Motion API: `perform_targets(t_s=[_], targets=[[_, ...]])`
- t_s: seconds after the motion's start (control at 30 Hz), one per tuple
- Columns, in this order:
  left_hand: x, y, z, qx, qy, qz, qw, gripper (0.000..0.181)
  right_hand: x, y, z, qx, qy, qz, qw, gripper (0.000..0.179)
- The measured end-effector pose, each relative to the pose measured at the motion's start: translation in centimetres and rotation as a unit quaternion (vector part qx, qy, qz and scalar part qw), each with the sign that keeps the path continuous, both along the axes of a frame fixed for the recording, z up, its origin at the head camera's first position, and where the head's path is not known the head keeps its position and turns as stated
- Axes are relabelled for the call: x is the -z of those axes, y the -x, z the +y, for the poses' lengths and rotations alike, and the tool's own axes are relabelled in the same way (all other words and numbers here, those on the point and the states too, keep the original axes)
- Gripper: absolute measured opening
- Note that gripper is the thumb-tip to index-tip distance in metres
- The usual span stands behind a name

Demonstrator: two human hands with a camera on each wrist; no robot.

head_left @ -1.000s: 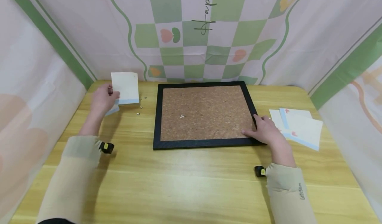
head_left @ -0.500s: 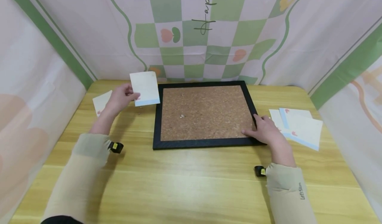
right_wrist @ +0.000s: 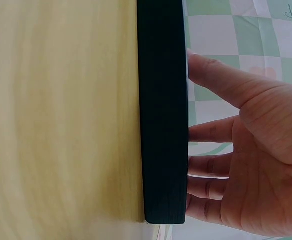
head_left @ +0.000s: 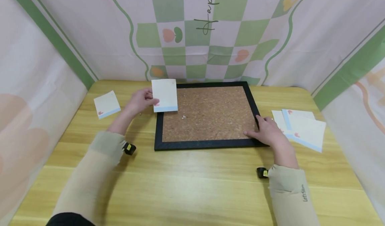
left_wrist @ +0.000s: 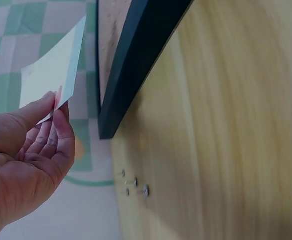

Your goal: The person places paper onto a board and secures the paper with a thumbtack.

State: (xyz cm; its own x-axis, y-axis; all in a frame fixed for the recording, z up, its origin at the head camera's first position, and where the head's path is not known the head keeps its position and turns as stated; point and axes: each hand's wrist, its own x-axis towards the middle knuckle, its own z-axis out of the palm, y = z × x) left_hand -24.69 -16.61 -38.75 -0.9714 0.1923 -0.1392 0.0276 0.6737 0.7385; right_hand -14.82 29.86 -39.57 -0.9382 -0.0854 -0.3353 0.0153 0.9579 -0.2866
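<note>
The left arm (head_left: pixel 90 176) extends forward and inward; the left hand (head_left: pixel 139 100) pinches 1 near-square paper note (head_left: pixel 164 93) by its near left corner, above the far left part of the board (head_left: pixel 213 114). The note's near edge bears a blue band (head_left: pixel 166 109). The right hand (head_left: pixel 266 130) rests on the board's near right corner, thumb spread apart from the extended fingers (right_wrist: pixel 210 132). The board, speckled cork within a black frame (head_left: pixel 192 145), lies flat on the wood-grained bench (head_left: pixel 192 189), long axis left to right.

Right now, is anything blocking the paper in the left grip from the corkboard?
Nothing visible stands between the blue-striped note sheet and the corkboard; in the head view, the sheet overlaps the black frame.
</note>
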Motion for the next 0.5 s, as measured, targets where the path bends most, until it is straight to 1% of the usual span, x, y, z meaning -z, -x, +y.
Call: perform_targets(t_s=[0.1, 0.23, 0.33, 0.43, 0.5], targets=[[0.5, 0.3, 1.0, 0.008, -0.004, -0.006, 0.9999, 0.028, 0.0, 0.1, 0.0, 0.000, -0.001, 0.000, 1.0000, 0.100], [0.9, 0.6, 2.1, 0.013, -0.024, -0.024, 0.9993, 0.030, 0.1, 0.2, 0.1, -0.001, -0.004, 0.001, 1.0000, 0.100], [1.2, 0.9, 2.7, 0.010, -0.037, -0.044, 0.9983, 0.037, 0.1, 0.2, 0.1, -0.003, -0.006, 0.001, 1.0000, 0.101], [1.4, 1.2, 3.2, 0.005, -0.035, -0.056, 0.9978, 0.046, 0.1, 0.2, 0.1, -0.002, -0.005, 0.000, 1.0000, 0.100], [1.5, 1.3, 3.4, 0.004, -0.027, -0.058, 0.9980, 0.050, 0.0, 0.2, 0.1, -0.002, -0.004, -0.001, 1.0000, 0.100]])
